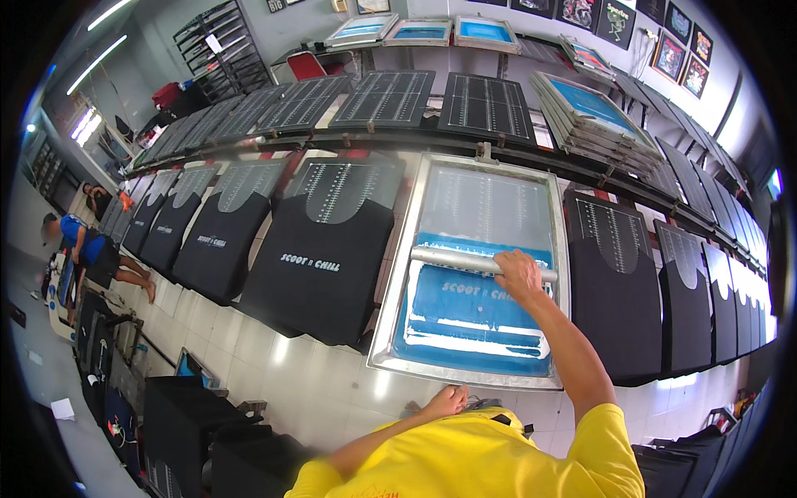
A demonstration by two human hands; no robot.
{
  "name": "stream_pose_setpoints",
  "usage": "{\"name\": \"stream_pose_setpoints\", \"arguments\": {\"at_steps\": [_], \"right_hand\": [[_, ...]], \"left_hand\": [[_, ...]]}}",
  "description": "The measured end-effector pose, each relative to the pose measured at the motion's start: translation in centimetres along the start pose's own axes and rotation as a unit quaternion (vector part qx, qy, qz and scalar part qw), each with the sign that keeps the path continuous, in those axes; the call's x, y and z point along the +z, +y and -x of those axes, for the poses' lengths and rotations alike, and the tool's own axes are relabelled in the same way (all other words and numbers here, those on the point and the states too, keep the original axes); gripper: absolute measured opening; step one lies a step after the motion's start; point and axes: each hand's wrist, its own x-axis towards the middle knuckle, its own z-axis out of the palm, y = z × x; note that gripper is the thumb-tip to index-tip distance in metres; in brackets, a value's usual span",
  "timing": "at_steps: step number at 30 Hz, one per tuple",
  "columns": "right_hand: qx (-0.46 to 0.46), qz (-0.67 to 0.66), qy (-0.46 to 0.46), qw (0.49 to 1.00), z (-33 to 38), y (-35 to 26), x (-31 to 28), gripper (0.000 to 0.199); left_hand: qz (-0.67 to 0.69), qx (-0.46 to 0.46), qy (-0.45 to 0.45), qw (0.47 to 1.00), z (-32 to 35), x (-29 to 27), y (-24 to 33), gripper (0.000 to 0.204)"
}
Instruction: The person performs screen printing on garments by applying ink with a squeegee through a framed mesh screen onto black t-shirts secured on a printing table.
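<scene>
— Grip?
— Left hand [448,401] curls near the yellow shirt [473,452]; holding anything? I can't tell. Right hand [520,275] clasps the squeegee [455,260] across the blue-coated screen [452,312].
— Progress?
— I see white prints [309,263] on left-side black shirts [315,303]; right-side ones [614,307] look bare, so I'd judge those remaining.

We look across a glossy floor of pale square tiles [203,319], streaked with bright reflections. At upper right, dark rectangular posters [616,23] hang on a whitish wall [721,62]. Toward the upper left, we see a black slatted metal rack [212,41], a red-backed chair [305,65] and two slender white tube lights [97,64] glowing.
</scene>
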Motion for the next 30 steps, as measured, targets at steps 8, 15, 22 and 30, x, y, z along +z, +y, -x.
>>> {"name": "stream_pose_setpoints", "arguments": {"at_steps": [8,15,22,30], "right_hand": [[-0.066,-0.024,-0.098,0.993,0.0,1.1,-1.0,0.027],[-0.082,-0.026,-0.063,0.994,10.3,-4.6,-3.2,0.031],[-0.066,-0.033,-0.046,0.996,13.4,-7.3,-5.7,0.032],[-0.075,0.037,-0.018,0.996,15.1,-7.8,-3.7,0.029]], "left_hand": [[-0.033,-0.003,0.012,0.999,0.1,-0.3,0.1,0.058],[-0.069,0.005,0.001,0.998,-0.4,-0.8,-0.6,0.058],[-0.061,0.029,-0.024,0.997,-0.6,-1.1,-0.5,0.056],[-0.062,-0.006,-0.039,0.997,-0.3,-0.9,0.5,0.057]]}}
